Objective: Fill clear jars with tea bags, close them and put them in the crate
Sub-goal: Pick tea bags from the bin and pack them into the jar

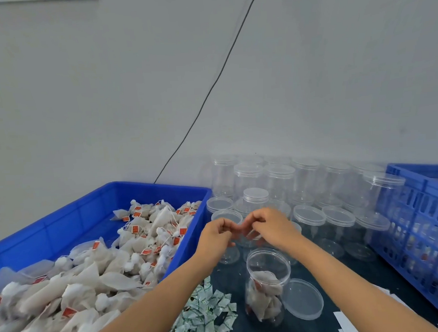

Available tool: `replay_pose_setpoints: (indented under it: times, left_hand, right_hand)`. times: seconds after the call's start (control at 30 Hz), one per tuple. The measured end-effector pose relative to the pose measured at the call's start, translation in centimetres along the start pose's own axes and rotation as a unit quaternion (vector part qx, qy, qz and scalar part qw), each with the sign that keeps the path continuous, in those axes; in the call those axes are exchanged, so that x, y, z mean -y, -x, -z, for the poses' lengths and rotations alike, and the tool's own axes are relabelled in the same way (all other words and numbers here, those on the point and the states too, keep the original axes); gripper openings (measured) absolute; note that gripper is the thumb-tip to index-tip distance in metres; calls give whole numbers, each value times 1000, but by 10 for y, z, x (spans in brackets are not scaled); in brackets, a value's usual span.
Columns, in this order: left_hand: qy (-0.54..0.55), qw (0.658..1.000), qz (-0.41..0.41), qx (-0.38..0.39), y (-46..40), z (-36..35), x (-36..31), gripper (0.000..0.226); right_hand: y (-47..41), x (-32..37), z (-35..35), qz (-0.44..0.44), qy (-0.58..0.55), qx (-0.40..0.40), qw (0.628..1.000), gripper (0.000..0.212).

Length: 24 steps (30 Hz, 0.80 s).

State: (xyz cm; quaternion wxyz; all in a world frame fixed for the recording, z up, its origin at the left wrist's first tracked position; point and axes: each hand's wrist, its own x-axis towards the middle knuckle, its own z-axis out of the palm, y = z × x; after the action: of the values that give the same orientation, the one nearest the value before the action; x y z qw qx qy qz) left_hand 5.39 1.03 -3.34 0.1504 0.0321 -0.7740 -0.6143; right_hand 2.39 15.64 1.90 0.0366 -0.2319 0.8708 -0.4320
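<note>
A clear jar is gripped by the left hand and right hand, fingers curled. An open jar is part-filled with tea bags.

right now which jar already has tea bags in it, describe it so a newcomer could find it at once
Start at the blue tray of tea bags on the left; just past its near right corner, on the dark table, stands the part-filled jar. It is the only open jar holding tea bags, with a loose lid leaning against its right side, while the jars behind it are empty.
</note>
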Motion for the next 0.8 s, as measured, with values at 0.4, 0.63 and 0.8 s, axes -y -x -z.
replay_pose_setpoints:
  times: [0.4, 0.63, 0.8]
  left_hand:
    - [-487, 863, 58, -123, -21, 130, 57, 34]
    - [-399, 895, 57, -188, -24, 129, 61, 21]
    - [-242, 927, -41, -282, -27, 117, 18, 17]
  right_hand:
    - [-3, 26, -51, -64, -244, -3, 968, 38]
    - [-1, 14, -44, -71, -240, -24, 968, 36]
    - [0, 6, -27, -62, -245, -33, 967, 38]
